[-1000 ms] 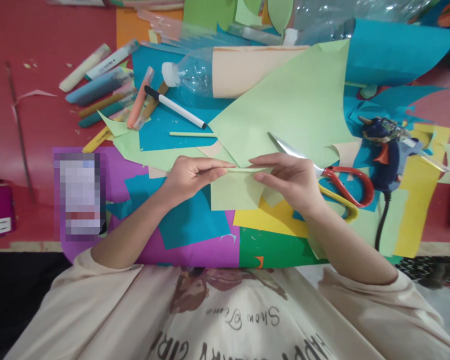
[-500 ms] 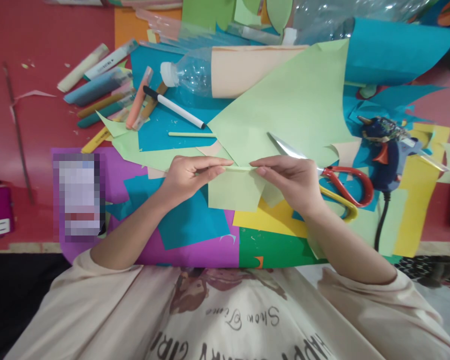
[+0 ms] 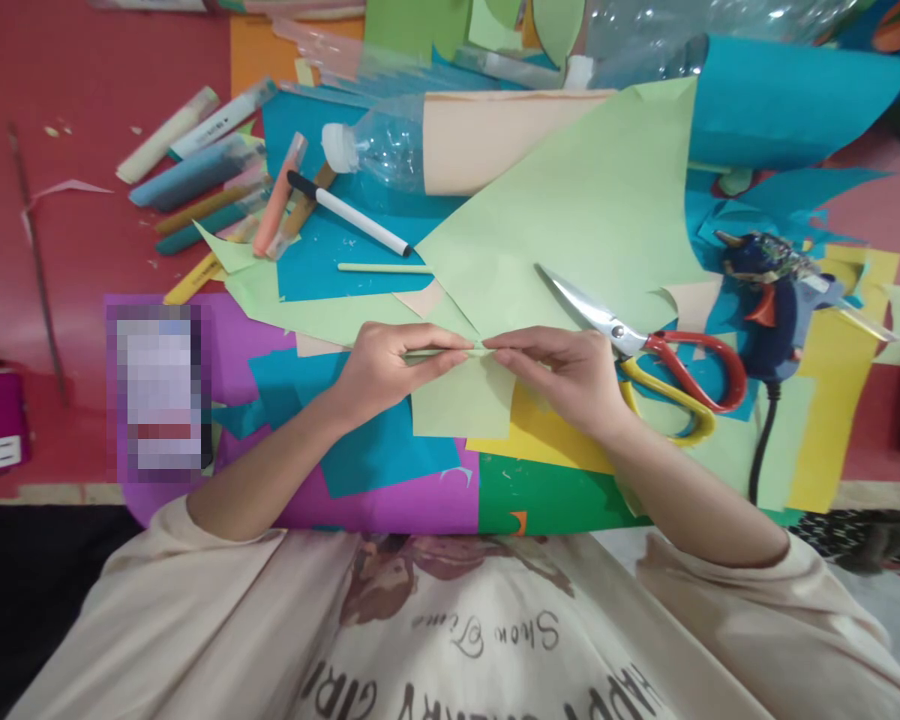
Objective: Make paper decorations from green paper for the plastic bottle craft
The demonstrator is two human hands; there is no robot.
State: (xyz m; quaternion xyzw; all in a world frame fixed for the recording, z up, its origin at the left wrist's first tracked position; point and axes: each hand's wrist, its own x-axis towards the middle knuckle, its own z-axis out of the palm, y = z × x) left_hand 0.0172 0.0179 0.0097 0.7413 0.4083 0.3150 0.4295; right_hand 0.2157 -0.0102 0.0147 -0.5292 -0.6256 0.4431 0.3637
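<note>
Between my two hands is a light green piece of paper [image 3: 461, 400], its top edge rolled or folded into a narrow strip. My left hand [image 3: 390, 365] pinches that edge with thumb and fingers. Close beside it, my right hand [image 3: 562, 375] pinches the same edge, fingertips almost meeting the left ones. Right of the right hand lie scissors [image 3: 630, 340] with red and yellow handles, blades slightly apart. A thin light green paper stick [image 3: 385, 268] rests above the left hand. Behind the hands spreads a large light green sheet [image 3: 570, 220].
A bottle [image 3: 390, 150] wrapped in peach paper lies at the back, a blue-wrapped one [image 3: 795, 100] right of it. A glue gun [image 3: 780, 320] with its cord lies at the right. Several markers [image 3: 195, 170] and a white pen [image 3: 356, 218] are at the left, above a blurred phone [image 3: 161, 390].
Both hands have come closer together along the paper's edge and a little toward me. The paper has come down slightly, and more of the scissors shows beside my right hand.
</note>
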